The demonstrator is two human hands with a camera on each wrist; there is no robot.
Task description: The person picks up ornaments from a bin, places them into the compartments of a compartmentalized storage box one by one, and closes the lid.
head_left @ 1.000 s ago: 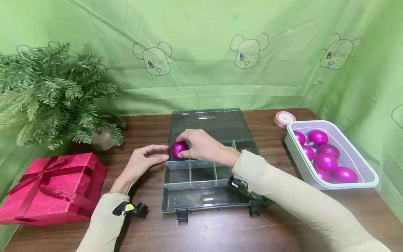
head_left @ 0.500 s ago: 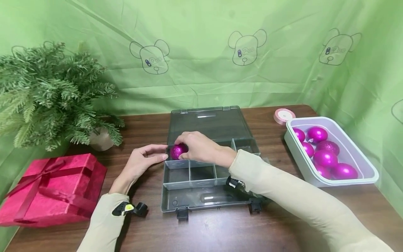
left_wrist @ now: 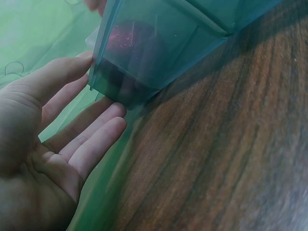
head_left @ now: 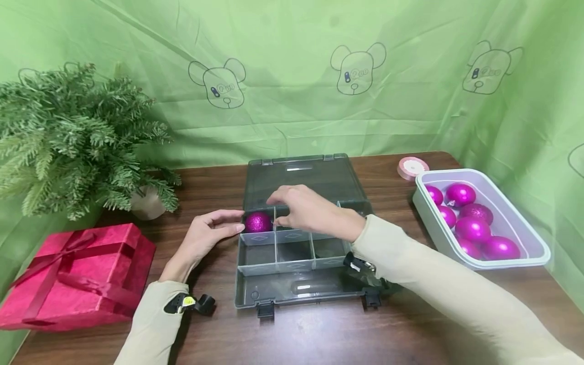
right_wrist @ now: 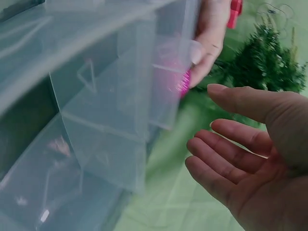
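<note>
A glittery magenta ball (head_left: 258, 222) sits in the upper-left compartment of a smoky clear plastic case (head_left: 292, 289) at the center of the frame, between a person's two bare hands. The left hand (head_left: 207, 233), its fingers extended and gripping nothing, touches the left side of the case; the left wrist view shows the thumb at the rim and the fingertips lower down, near the corner. The right hand (head_left: 306, 210), loosely bent and holding nothing, hovers over the neighboring compartment just right of the ball, apart from it. The lid (head_left: 303, 185) lies back toward the top of the frame. At right, a white tub (head_left: 433, 230) holds seven visible magenta balls (head_left: 472, 229), one glittery and the others smooth, with a roll of pink ribbon (head_left: 410, 167) by its upper-left corner. A red gift box (head_left: 98, 266) tied with ribbon stands at lower left on the brown wooden counter (head_left: 319, 334), below a small artificial tree (head_left: 86, 142) at upper left. Green cloth (head_left: 292, 116) printed with bear-head outlines hangs behind.
</note>
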